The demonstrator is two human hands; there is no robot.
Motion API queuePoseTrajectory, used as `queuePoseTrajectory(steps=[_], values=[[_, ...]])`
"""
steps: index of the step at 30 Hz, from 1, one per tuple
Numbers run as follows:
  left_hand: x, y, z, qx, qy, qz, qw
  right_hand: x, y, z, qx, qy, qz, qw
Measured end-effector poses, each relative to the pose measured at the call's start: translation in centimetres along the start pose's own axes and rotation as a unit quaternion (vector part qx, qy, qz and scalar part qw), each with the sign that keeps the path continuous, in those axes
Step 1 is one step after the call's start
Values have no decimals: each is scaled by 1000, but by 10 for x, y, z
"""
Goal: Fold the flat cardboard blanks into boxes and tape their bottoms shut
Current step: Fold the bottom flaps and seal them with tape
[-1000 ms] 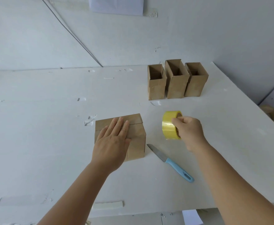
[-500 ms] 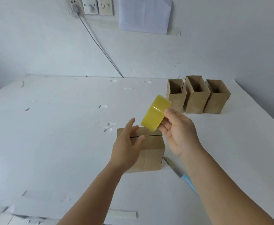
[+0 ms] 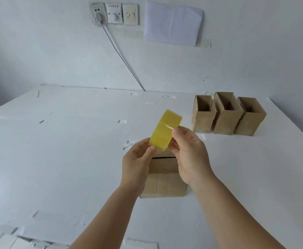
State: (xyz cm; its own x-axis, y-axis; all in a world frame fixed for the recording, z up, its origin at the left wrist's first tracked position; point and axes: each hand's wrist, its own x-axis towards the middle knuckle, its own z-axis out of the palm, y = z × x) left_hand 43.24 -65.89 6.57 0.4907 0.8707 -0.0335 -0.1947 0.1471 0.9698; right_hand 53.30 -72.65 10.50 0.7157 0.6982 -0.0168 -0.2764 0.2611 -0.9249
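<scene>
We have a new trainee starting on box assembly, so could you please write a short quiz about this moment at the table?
1. True or false: the yellow tape roll lies on the table.
2. How many open boxes stand in the row at the far right?
3. Which holds the roll? A: left hand only. B: right hand only. C: both hands.

Key
1. False; it is held up above the box with closed flaps.
2. Three open boxes.
3. C; the left hand and the right hand both hold it.

Four boxes (image 3: 228,114), one tape roll (image 3: 163,130)
</scene>
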Motion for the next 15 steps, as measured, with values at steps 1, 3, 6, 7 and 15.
queuePoseTrajectory(steps=[1,3,6,7,15], values=[[0,0,0,-2,-2,3,1000,1,1,-1,-37,11,-8,999],[0,-1,-1,-10,-8,9,1000,3,1,-3,-105,30,-28,994],[2,-1,-4,-13,-21,7,1000,8,0,-10,-155,33,-23,987],[2,-1,-5,-12,-27,4,1000,10,-1,-13,-157,8,-20,987],[3,1,-4,-4,-22,-16,1000,23,4,-32,-137,-79,-11,987]])
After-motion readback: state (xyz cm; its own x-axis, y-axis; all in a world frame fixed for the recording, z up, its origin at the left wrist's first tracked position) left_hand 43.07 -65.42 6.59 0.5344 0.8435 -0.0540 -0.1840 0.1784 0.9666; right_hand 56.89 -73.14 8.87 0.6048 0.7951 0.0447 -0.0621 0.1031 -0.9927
